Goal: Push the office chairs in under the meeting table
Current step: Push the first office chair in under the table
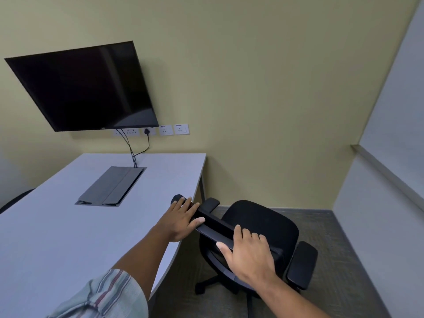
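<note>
- Both hands rest on the top edge of the office chair [259,228] backrest: left hand [181,220] flat, fingers spread, more a press than a grip; right hand [249,253] draped over the edge, fingers curled loosely round it.
- Chair sits just right of the desk [57,226] edge, seat beyond the hands and turned away from the desk, not under it yet.
- Risk: near armrest [210,204] sits about level with the desktop by the left hand, so it likely jams on the edge if pushed straight in.
- Risk: left hand is between backrest and desk edge, a pinch point.
- Risk: castors [202,286] on carpet plus a swivel seat mean an uneven push spins the chair instead of rolling it.
</note>
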Tool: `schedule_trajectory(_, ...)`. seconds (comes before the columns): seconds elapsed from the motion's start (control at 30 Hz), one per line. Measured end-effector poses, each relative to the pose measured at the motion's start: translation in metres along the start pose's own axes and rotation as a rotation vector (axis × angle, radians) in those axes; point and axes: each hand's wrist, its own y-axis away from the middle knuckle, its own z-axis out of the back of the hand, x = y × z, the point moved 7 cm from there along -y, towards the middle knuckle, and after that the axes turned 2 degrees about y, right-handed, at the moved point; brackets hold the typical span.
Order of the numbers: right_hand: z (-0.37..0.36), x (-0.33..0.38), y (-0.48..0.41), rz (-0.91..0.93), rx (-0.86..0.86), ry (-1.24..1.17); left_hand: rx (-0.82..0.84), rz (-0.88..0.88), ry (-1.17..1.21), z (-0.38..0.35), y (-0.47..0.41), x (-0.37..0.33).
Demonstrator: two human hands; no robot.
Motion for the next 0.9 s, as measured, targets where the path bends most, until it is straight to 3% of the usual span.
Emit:
schedule_trajectory(0.27, -0.012, -0.04, 0.008, 0.068, -0.034, -0.039, -0.163, -0.164, -0.005, 0.004, -0.012, -0.013)
schedule_trajectory(0.47, -0.012, -0.074, 0.006, 0.109, -0.044, -0.069, -0.175, -0.189, -0.132, 0.003, -0.017, -0.031)
schedule_trajectory(0.9, -0.01, -0.137, -0.029, 0.213, -0.093, -0.149, -0.166, -0.045, -0.001, -0.009, -0.021, -0.063)
